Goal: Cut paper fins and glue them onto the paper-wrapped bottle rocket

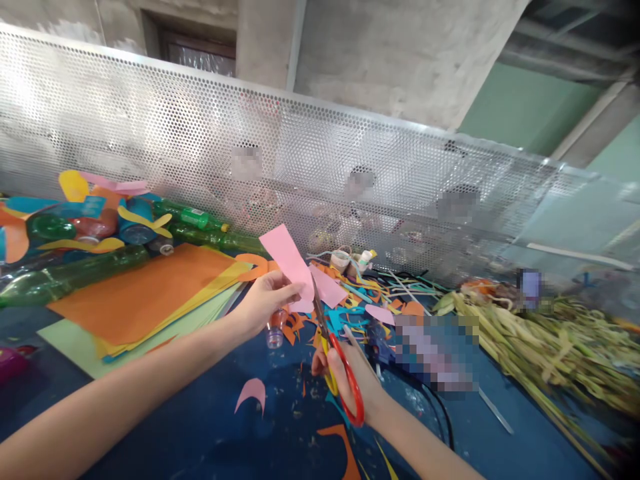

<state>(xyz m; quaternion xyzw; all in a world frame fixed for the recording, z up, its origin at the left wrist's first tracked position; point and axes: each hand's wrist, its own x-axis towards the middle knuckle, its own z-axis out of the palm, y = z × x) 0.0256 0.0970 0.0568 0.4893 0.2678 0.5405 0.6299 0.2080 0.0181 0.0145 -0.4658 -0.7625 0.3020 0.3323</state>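
My left hand [273, 300] pinches a piece of pink paper [286, 252] by its lower part, above the blue table. In my right hand [353, 373] is a pair of scissors [345, 370] with one red and one yellow handle. The blades point up and away, and they meet the pink paper near its right edge. Another pink flap [327, 287] sticks out to the right of the blades; I cannot tell whether it is joined to the held piece. Below my hands, a curved pink scrap [251, 395] lies on the table.
Orange, yellow and green sheets [150, 293] are stacked at left, beside green plastic bottles [75, 273]. Coloured scraps [345, 320] lie beyond my hands. Dried husks [540, 353] spread at right. A perforated metal screen [200, 147] stands behind the table.
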